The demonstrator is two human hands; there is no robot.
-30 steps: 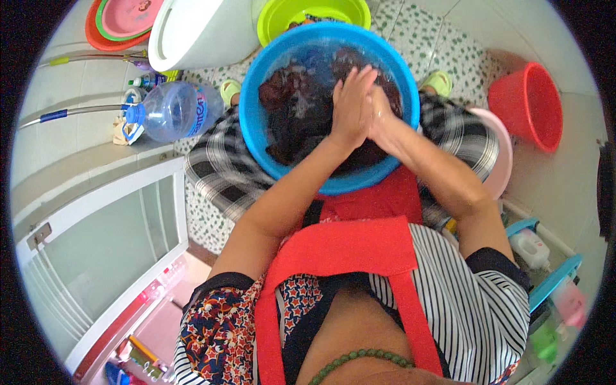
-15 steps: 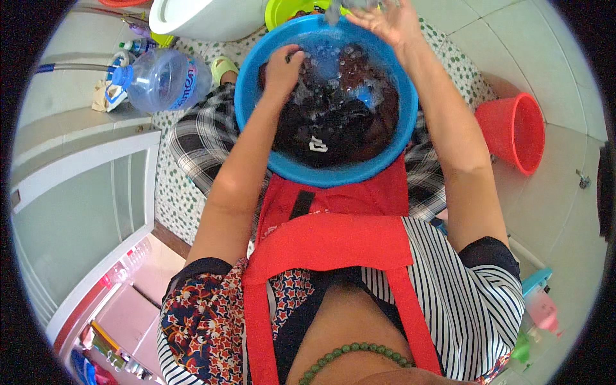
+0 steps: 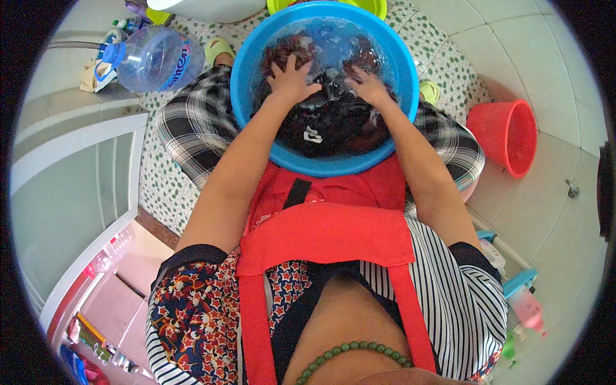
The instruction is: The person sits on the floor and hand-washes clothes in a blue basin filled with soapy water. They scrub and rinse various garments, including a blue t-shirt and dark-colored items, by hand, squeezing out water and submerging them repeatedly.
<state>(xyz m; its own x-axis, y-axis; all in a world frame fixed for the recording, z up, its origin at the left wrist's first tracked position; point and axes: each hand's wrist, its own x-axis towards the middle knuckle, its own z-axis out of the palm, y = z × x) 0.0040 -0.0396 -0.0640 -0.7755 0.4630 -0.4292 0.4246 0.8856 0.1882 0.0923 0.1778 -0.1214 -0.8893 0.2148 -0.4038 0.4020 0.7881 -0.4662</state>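
A round blue basin (image 3: 321, 168) stands before me, holding sudsy water and soaked dark clothes (image 3: 340, 119). Brownish-red fabric (image 3: 364, 56) shows toward its far side. On the near part of the black cloth lies a small white piece (image 3: 312, 135), too small to name. My left hand (image 3: 290, 85) rests on the wet clothes left of the middle, fingers spread. To the right, my right hand (image 3: 370, 88) also reaches onto the clothes with its fingers apart. Neither hand grips anything that I can see.
A red bucket (image 3: 518, 138) is at the right by the tiled wall. Left of the basin lies a large clear water jug (image 3: 154, 61). Behind the basin are a lime-green basin (image 3: 377, 6) and a white fixture (image 3: 205, 8). A glass-panelled door (image 3: 80, 186) is at the left.
My right hand has come down from beyond the basin's far rim, where a blurred greyish thing was near it, onto the clothes. My left hand has moved nearer and spread its fingers.
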